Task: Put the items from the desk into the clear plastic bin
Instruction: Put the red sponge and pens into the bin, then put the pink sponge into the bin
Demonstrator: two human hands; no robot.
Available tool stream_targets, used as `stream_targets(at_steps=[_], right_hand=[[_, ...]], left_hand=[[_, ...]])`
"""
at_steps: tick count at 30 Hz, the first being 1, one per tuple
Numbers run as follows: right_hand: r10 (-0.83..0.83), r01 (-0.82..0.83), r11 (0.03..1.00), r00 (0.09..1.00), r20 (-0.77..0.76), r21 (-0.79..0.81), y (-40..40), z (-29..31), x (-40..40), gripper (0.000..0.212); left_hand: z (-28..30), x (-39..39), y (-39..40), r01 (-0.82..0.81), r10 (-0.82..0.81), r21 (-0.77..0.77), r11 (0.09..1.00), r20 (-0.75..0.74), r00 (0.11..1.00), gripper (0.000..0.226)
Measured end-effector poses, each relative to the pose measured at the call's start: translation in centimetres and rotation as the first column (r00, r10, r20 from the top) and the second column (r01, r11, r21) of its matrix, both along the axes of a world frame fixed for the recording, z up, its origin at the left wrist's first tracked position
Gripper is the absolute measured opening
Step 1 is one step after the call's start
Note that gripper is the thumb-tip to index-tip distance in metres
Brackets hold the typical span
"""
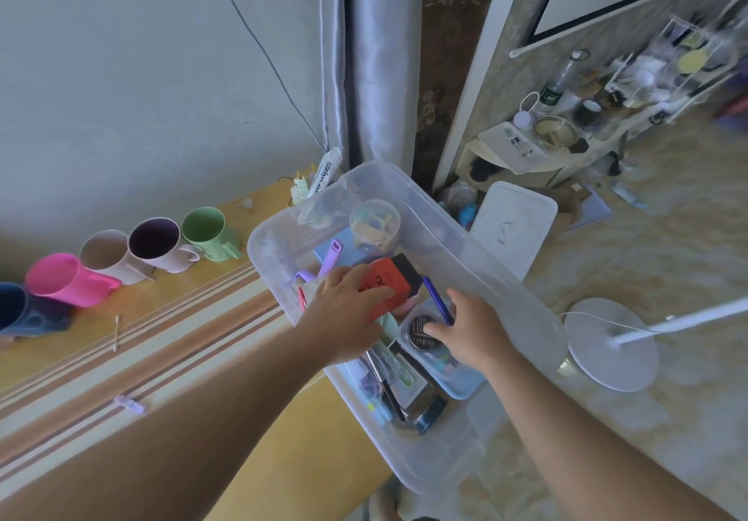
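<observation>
The clear plastic bin [522, 302] sits at the right end of the desk [194, 302], overhanging its edge, and holds several items. My left hand [344, 314] is inside it, gripping a red and black box [388, 281]. My right hand [473, 330] is also inside, fingers on a clear container with a round black lid [421, 332]; a purple pen [437, 304] lies under its fingertips. A clear round tub [374, 223], a purple clip [332, 255] and dark packets [413, 391] lie in the bin.
A row of mugs stands along the desk's back: pink [64, 279], beige [107, 255], purple [160, 243], green [208, 231]. A wipes pack [324, 174] leans behind the bin. The bin's lid [514, 225] and a white lamp base [611, 344] are on the floor.
</observation>
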State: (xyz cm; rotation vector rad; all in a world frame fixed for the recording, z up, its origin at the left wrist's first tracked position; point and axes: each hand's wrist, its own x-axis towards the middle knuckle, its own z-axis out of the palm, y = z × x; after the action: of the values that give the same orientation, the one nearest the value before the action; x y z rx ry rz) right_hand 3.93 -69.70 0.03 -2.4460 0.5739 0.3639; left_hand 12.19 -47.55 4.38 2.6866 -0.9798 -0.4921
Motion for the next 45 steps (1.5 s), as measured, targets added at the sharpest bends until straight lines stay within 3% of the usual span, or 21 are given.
stream_targets(at_steps=[3, 5, 8, 12, 15, 18, 23, 26, 29, 33, 36, 39, 42, 43, 45], right_hand=[[0.063, -0.063, 0.998, 0.997, -0.046, 0.011, -0.5, 0.0, -0.5, 0.030], [0.072, -0.072, 0.997, 0.997, -0.034, 0.011, -0.1, 0.4, -1.0, 0.038], [0.112, -0.087, 0.985, 0.980, 0.165, -0.148, 1.5, 1.5, -1.2, 0.046], [0.287, -0.186, 0.953, 0.805, 0.519, -0.238, 9.6, 3.9, 1.0, 0.039], [0.427, -0.315, 0.904, 0.677, 0.599, -0.288, 18.4, 5.1, 2.5, 0.027], [0.475, -0.438, 0.876, 0.710, 0.519, -0.202, 26.5, 3.3, 2.8, 0.029], [0.617, -0.623, 0.780, 0.752, 0.233, -0.055, 38.3, -1.7, 2.3, 0.038], [0.673, -0.676, 0.737, 0.732, 0.109, -0.012, 44.2, -4.8, 3.1, 0.038], [0.623, -0.624, 0.780, 0.781, 0.037, 0.045, 49.0, -7.7, 4.1, 0.040], [0.576, -0.575, 0.816, 0.817, -0.007, -0.056, 52.6, -11.6, 4.8, 0.026], [0.562, -0.546, 0.823, 0.823, 0.084, -0.158, 53.2, -13.9, 4.5, 0.015], [0.571, -0.549, 0.818, 0.810, 0.134, -0.169, 53.0, -15.1, 3.9, 0.019], [0.600, -0.578, 0.794, 0.795, 0.087, -0.186, 52.9, -15.0, 3.2, 0.025], [0.632, -0.611, 0.767, 0.773, 0.065, -0.197, 52.8, -14.7, 2.7, 0.023], [0.667, -0.649, 0.736, 0.744, 0.043, -0.193, 52.2, -13.9, 1.7, 0.014]], left_hand=[[0.4, -0.1, 2.3, -0.001, 0.007, -0.147, 0.989, 0.041, 0.999, 0.050], [0.1, -0.3, 5.0, -0.051, 0.080, -0.270, 0.962, 0.099, 0.992, 0.043], [-0.3, -1.7, 10.3, -0.215, 0.293, -0.420, 0.882, 0.131, 0.947, 0.039], [-2.2, -4.1, 20.1, -0.499, 0.545, -0.340, 0.797, 0.053, 0.836, 0.046], [-4.0, -6.3, 28.2, -0.654, 0.672, -0.220, 0.724, 0.006, 0.741, 0.047], [-5.1, -8.8, 35.7, -0.774, 0.778, -0.132, 0.619, -0.032, 0.627, 0.044], [-7.2, -14.3, 47.6, -0.886, 0.885, 0.014, 0.464, -0.051, 0.462, 0.046], [-8.5, -16.5, 53.8, -0.934, 0.935, 0.046, 0.354, -0.027, 0.353, 0.050], [-9.5, -17.2, 58.4, -0.948, 0.952, 0.097, 0.303, 0.020, 0.306, 0.060], [-10.8, -16.2, 61.6, -0.967, 0.972, 0.106, 0.230, 0.016, 0.233, 0.082], [-12.3, -14.5, 62.8, -0.980, 0.986, 0.124, 0.158, -0.072, 0.150, 0.100], [-13.1, -12.6, 63.1, -0.983, 0.983, 0.094, 0.158, -0.107, 0.147, 0.112], [-14.8, -9.5, 64.9, -0.987, 0.984, 0.122, 0.105, -0.155, 0.085, 0.115], [-16.8, -8.6, 66.8, -0.981, 0.987, 0.156, 0.113, -0.134, 0.092, 0.105], [-20.5, -7.1, 69.8, -0.943, 0.973, 0.239, 0.231, -0.082, 0.217, 0.072]])
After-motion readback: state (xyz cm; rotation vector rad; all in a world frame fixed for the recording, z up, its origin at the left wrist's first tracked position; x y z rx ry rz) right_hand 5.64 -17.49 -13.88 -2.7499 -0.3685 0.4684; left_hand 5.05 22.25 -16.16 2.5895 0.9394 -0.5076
